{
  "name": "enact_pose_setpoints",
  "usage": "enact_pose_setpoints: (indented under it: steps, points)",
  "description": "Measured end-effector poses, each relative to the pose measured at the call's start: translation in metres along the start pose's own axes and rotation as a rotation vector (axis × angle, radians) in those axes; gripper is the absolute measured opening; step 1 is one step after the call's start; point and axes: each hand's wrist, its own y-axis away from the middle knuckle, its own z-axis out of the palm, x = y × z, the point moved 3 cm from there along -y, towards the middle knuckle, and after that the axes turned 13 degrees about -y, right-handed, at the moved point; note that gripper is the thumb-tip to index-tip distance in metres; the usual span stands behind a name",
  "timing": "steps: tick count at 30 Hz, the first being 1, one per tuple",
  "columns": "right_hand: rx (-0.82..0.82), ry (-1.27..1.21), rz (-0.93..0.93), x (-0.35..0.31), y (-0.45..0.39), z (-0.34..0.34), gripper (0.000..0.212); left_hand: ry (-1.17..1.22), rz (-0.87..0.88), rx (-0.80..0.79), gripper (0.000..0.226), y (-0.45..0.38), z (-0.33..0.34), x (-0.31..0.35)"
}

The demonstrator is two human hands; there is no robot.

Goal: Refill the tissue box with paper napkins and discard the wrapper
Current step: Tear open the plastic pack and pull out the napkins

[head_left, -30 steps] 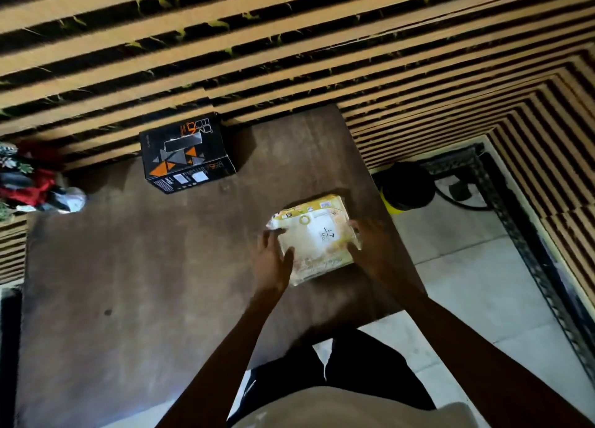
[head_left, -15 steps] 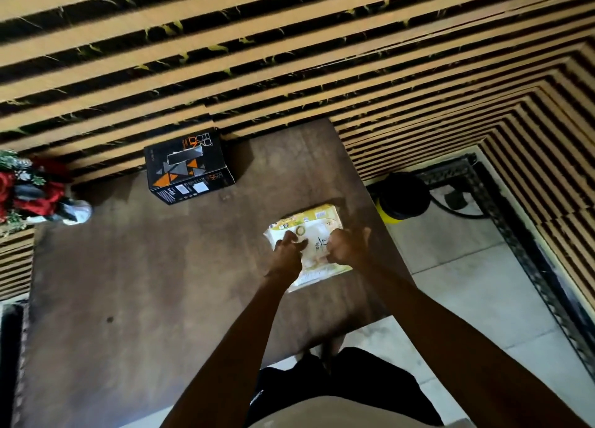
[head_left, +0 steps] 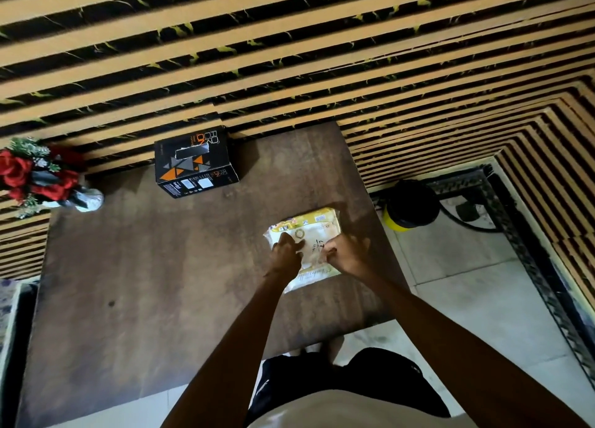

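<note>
A yellow and white plastic-wrapped pack of paper napkins (head_left: 310, 228) lies flat on the right part of the brown wooden table (head_left: 161, 282). My left hand (head_left: 285, 255) pinches the wrapper on the pack's top from the left. My right hand (head_left: 346, 255) pinches it from the right, close beside the left. Both hands cover the pack's middle. The black tissue box (head_left: 193, 162) with orange triangles and a torn top slot stands at the table's far edge against the wall, well apart from my hands.
A vase of red flowers (head_left: 38, 178) stands at the table's far left corner. On the tiled floor right of the table sits a black and yellow bin (head_left: 409, 207) with a cable beside it. The striped wall runs behind the table.
Both hands moved from the pack's left and right sides onto its top and closed their fingers on the wrapper. The view tilted, so the table sits lower in frame.
</note>
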Motion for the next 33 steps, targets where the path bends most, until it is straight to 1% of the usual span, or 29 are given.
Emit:
enact_pose_setpoints:
  steps: [1,3,6,10,12,16,19,20,22,23,26,27,28,30,33]
  points:
    - [-0.003,-0.042,0.027,0.002,0.000,0.001,0.011,0.011,-0.020,0.006,0.037,0.002,0.000,0.001]
    - [0.010,-0.089,0.072,0.003,-0.004,0.004,0.016,0.024,-0.045,0.008,0.036,0.005,0.001,0.004]
    - [0.028,-0.035,0.130,-0.002,-0.008,0.007,0.018,0.013,-0.053,0.001,0.038,0.007,0.001,0.003]
    - [0.019,0.073,0.078,-0.008,-0.016,0.007,0.017,0.002,-0.041,0.008,0.041,0.007,0.003,0.001]
    - [-0.009,0.100,0.093,-0.007,-0.021,0.006,0.021,-0.001,-0.040,0.013,0.041,0.007,0.004,0.001]
    - [-0.111,0.083,0.253,-0.004,-0.029,0.005,0.050,0.025,-0.040,-0.004,0.041,0.003,0.006,-0.002]
    - [-0.192,-0.010,0.323,0.011,-0.050,0.020,0.060,0.021,-0.035,-0.036,0.045,0.000,0.005,-0.006]
    - [-0.203,-0.073,0.330,0.025,-0.063,0.030,0.060,0.022,-0.028,-0.046,0.046,-0.001,0.006,-0.006]
    - [-0.214,-0.195,0.276,0.036,-0.072,0.038,0.046,0.032,-0.020,-0.060,0.049,-0.002,0.006,-0.007]
    - [-0.186,-0.205,0.236,0.027,-0.059,0.030,0.040,0.041,-0.023,-0.066,0.050,-0.002,0.006,-0.008]
    - [-0.085,-0.128,0.062,-0.010,-0.010,0.000,0.014,0.106,-0.011,-0.068,0.048,-0.004,0.006,-0.010]
    - [-0.070,-0.122,0.006,-0.013,-0.003,0.000,0.009,0.133,-0.003,-0.068,0.046,-0.005,0.006,-0.011]
    - [-0.053,-0.138,-0.044,-0.014,0.005,-0.003,0.009,0.153,-0.001,-0.069,0.045,-0.005,0.006,-0.013]
    - [-0.020,-0.189,-0.063,-0.011,0.011,-0.003,0.011,0.158,0.003,-0.075,0.045,-0.005,0.006,-0.013]
    - [-0.019,-0.216,-0.104,-0.015,0.012,-0.002,0.009,0.063,0.023,-0.089,0.047,-0.004,0.007,-0.010]
